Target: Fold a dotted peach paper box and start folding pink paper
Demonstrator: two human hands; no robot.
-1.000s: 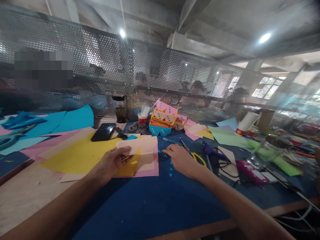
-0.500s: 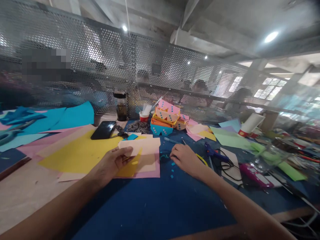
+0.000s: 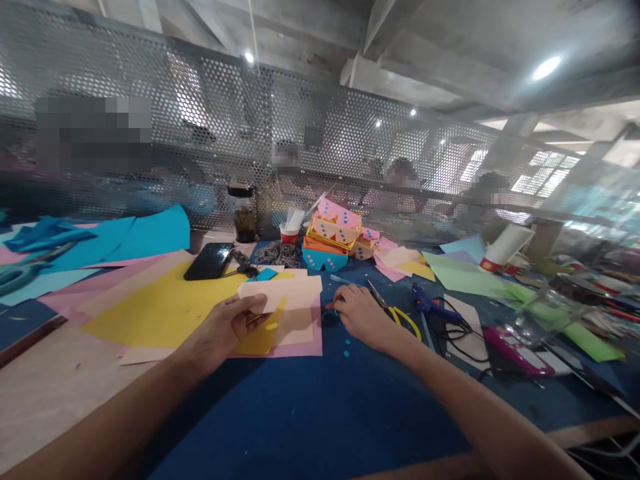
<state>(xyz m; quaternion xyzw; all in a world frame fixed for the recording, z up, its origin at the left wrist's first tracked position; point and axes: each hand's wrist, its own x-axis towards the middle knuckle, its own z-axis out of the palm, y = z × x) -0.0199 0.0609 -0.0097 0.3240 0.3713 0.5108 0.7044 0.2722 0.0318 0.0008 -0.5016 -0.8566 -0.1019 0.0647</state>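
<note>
My left hand [image 3: 225,328] pinches a small yellow folded paper piece [image 3: 260,333] over a pink sheet [image 3: 300,337] and a cream sheet [image 3: 287,293]. My right hand [image 3: 357,315] rests on the blue table cover [image 3: 300,413], fingers curled down onto tiny blue paper bits [image 3: 346,344] by the pink sheet's right edge. What its fingertips hold is too small to make out. Yellow-handled scissors [image 3: 395,313] lie just right of that hand.
A large yellow sheet [image 3: 160,307], a black phone [image 3: 207,261], a stack of decorated paper boxes [image 3: 333,240], a blue glue gun [image 3: 433,308] with black cable, paper cups, a jar and loose coloured sheets crowd the table. A perforated metal screen stands behind, with people beyond it.
My right hand drew in toward the pink sheet's edge and curled its fingers down on the blue bits. The left hand kept its hold on the yellow piece.
</note>
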